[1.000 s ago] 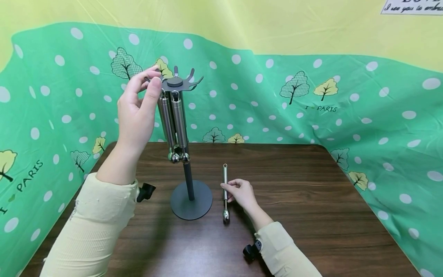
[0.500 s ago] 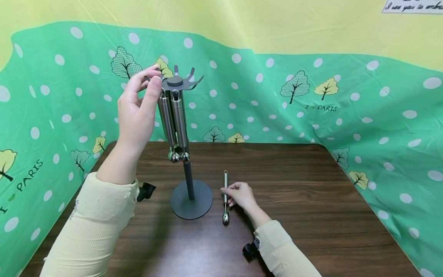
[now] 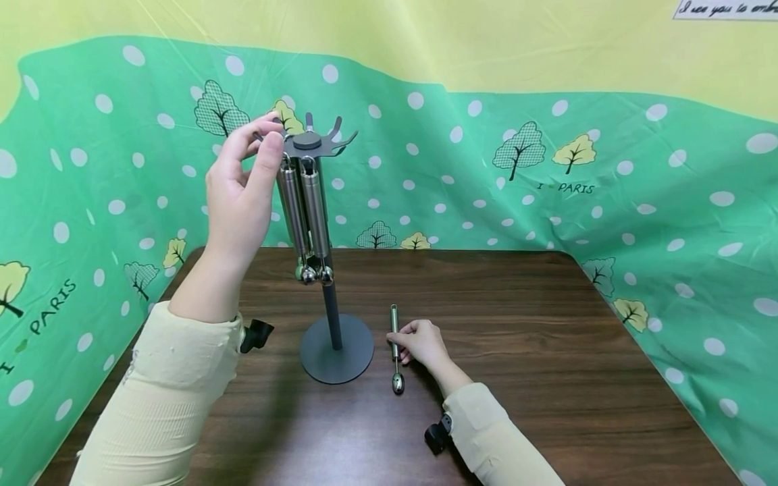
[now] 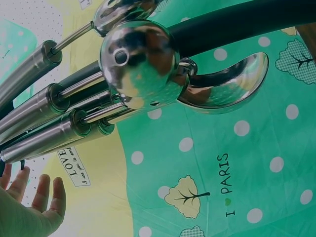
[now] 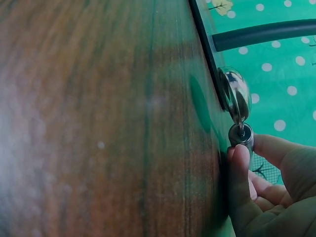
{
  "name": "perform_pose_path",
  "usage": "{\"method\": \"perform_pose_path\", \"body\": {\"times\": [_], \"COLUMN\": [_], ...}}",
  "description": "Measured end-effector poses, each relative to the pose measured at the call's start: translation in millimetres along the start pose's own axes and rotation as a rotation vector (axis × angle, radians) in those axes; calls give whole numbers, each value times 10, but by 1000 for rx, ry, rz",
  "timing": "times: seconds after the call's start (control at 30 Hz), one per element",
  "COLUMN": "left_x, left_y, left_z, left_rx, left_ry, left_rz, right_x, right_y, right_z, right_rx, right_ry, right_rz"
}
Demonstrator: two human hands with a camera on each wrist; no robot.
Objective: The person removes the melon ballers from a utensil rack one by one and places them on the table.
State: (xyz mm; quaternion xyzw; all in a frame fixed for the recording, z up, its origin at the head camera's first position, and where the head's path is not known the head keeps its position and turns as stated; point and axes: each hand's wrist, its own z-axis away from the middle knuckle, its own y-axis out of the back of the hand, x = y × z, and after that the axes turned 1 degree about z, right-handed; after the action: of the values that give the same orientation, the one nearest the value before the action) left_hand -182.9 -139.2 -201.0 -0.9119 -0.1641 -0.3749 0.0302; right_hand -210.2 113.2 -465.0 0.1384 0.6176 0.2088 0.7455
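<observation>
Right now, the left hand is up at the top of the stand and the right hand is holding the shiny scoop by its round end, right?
Not quite: the right hand holds the shiny scoop by its handle. The right wrist view shows the round end poking out. Yes, the left hand is at the top of the stand.

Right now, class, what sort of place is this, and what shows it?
Probably a makeshift filming booth: a creased, tree-printed fabric backdrop hangs behind and beside a wood-grain table, and a black wrist camera sits at the left sleeve.
</observation>
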Motion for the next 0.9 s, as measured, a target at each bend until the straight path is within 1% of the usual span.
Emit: {"method": "perform_pose_path", "body": {"times": [0.2,0.53,0.73,0.9], "left_x": [9,6,0,9], "left_y": [-5,-1,6,-3], "left_z": [-6,-6,-6,-5], "left_rx": [3,4,2,2], "left_ry": [-4,-5,0,-8], "left_rz": [-9,-8,-2,-2], "right_x": [9,13,8,19], "right_y": [-15,-35,-40,-25], "right_z": [-13,-18,-16,-27], "right_rx": [9,14,9,-1], "right_ry": [7,12,3,-21], "right_rz": [27,9,8,8]}}
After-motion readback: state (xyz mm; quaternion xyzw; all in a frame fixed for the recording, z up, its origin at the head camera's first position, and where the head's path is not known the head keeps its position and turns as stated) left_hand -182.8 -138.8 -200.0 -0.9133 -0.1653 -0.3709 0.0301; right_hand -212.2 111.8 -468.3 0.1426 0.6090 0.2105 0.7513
